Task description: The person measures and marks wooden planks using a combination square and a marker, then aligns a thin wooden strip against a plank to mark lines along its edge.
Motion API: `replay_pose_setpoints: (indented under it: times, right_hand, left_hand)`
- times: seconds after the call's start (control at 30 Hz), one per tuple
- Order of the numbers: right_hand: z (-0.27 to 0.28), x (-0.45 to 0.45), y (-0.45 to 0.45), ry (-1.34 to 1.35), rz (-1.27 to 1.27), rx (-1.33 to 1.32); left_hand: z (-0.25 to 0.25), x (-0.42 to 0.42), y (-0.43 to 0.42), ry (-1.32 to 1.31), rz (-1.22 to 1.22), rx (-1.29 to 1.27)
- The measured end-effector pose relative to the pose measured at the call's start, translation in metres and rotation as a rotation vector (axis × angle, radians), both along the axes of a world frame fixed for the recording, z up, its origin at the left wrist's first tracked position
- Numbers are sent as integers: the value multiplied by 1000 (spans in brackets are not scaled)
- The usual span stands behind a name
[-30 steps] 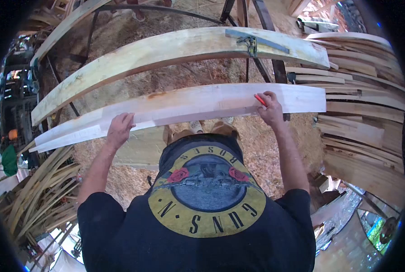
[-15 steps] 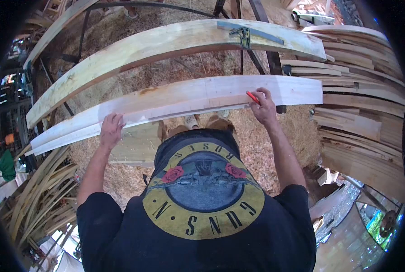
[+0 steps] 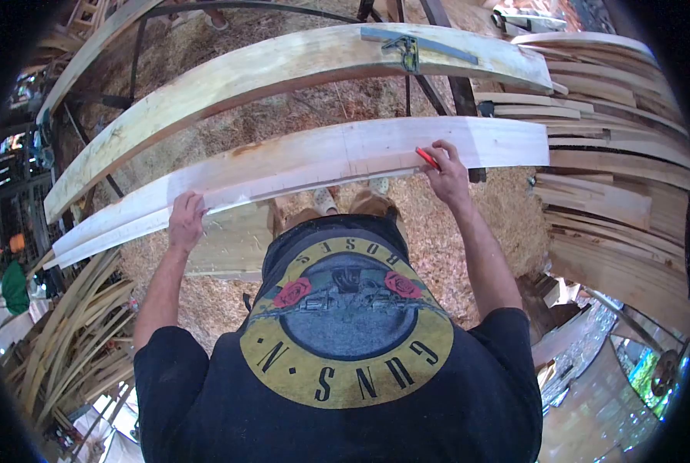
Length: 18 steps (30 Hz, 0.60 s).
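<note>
A long pale board point(image 3: 306, 154) lies crosswise in front of my body, with a narrower strip-like edge along its near side toward the left. My left hand point(image 3: 186, 221) is closed on the near edge of this board, left of the middle. In my right hand point(image 3: 446, 174) is a red marker point(image 3: 427, 158), pinched between the fingers, and the hand rests at the near edge of the board's right part. Beyond lies a thicker curved beam point(image 3: 283, 75), with a metal square point(image 3: 414, 48) on its right part.
Stacked planks point(image 3: 623, 147) fill the right side. Thin curved offcuts point(image 3: 75, 324) are heaped at the lower left. Dark metal legs point(image 3: 461, 96) stand beyond the board. Sawdust covers the ground. A person's foot point(image 3: 217, 19) shows at the top.
The boards sit slightly higher and further left in the view. Both hands have shifted left in the view, still at the near edge, and the right one still holds the red marker.
</note>
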State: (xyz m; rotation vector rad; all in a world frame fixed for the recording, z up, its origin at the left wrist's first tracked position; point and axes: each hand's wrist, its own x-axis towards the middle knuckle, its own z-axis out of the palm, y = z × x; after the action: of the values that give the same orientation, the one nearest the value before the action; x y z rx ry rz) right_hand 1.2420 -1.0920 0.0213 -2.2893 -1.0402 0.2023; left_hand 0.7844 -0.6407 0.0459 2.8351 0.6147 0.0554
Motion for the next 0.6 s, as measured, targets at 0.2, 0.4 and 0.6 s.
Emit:
replay_pose_setpoints:
  times: [0.2, 0.4, 0.6]
  right_hand:
    - [1, -5, 1, 26, -23, -38]
    - [-2, -5, 1, 24, -32, -36]
    - [-9, -5, 1, 42, -63, -25]
  left_hand:
    - [-8, -5, 4, -31, 7, 1]
    - [-7, -5, 1, -47, 11, 3]
    - [-6, -3, 1, -49, -12, 13]
